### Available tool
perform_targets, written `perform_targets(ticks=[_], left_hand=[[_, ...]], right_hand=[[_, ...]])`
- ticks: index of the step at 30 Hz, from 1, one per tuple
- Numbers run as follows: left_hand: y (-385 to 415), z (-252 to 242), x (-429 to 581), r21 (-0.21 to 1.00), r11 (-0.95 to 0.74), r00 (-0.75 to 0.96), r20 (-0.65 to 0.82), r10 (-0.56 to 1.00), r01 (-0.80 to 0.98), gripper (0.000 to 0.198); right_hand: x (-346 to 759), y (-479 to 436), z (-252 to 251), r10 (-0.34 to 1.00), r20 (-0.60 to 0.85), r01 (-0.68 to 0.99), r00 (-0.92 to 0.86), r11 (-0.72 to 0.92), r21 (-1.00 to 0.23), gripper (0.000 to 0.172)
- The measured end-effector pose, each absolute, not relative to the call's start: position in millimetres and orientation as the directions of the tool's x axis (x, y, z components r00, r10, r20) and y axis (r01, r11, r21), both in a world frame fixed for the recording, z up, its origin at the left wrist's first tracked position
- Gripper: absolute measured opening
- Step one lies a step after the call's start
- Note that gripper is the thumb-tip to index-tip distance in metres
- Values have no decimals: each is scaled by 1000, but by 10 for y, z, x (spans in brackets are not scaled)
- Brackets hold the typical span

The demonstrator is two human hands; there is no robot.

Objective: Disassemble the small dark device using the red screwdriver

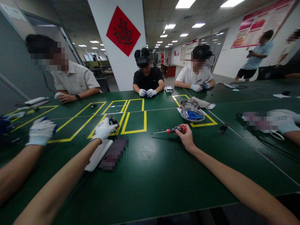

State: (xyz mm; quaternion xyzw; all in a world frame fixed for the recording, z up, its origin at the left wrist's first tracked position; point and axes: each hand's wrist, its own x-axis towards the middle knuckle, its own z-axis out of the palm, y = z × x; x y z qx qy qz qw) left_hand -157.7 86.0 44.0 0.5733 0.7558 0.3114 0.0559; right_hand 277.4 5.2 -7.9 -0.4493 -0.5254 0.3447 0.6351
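Observation:
My left hand (104,129), in a white glove, is closed around a small dark part with a metallic piece (113,119), over the yellow tape. Its exact kind is hard to make out. My bare right hand (186,136) grips a red-and-black screwdriver (176,129) by its handle, held level with the shaft pointing left. Several tiny dark screws (161,127) are scattered just behind the shaft. Below my left wrist lie a white flat device (99,155) and a phone-like blurred slab (114,153).
Metal bowls (192,118), one with blue material, stand at right beside a cloth (201,102). A black clip-like part (223,127) lies farther right. A co-worker's gloved hand (42,131) is at left; another gloved hand (283,120) is at right. More people sit across the green table (150,175).

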Motion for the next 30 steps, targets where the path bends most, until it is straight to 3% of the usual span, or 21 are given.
perform_targets(ticks=[2, 4, 9, 12, 15, 19, 22, 26, 28, 30], left_hand=[[779, 517, -1506, 373, 138, -280, 360, 890, 917, 46], [663, 582, -1352, 290, 38, -170, 444, 880, 956, 47], [192, 554, -565, 291, -517, 367, 440, 820, 805, 52], [-108, 362, 4, 294, -699, 589, 385, 711, 652, 64], [-293, 140, 436, 313, -755, 652, 382, 655, 576, 63], [-321, 11, 647, 372, -750, 629, 408, 662, 547, 38], [-291, 35, 610, 402, -748, 637, 394, 662, 529, 30], [-310, 71, 530, 414, -747, 639, 392, 662, 520, 38], [-330, 72, 513, 418, -749, 636, 399, 660, 514, 41], [-341, 69, 508, 420, -748, 633, 404, 661, 513, 41]], right_hand=[[2765, 31, -42, 916, 367, 107, 163, 353, -930, 39], [2745, -6, 8, 922, 380, 193, 82, 359, -913, 34], [2669, -124, 85, 898, 404, 254, -177, 438, -862, 32], [2647, -171, 68, 858, 413, 269, -304, 493, -827, 35], [2652, -200, 39, 815, 405, 317, -414, 546, -776, 36], [2644, -226, 21, 775, 383, 456, -502, 614, -644, 25], [2651, -202, 73, 764, 392, 531, -512, 640, -555, 16], [2965, -53, 335, 761, 545, 674, -353, 611, -416, 14], [3331, 46, 497, 692, 718, 796, -76, 476, -374, 17], [3788, 128, 600, 528, 819, 881, 225, 249, -402, 24]])
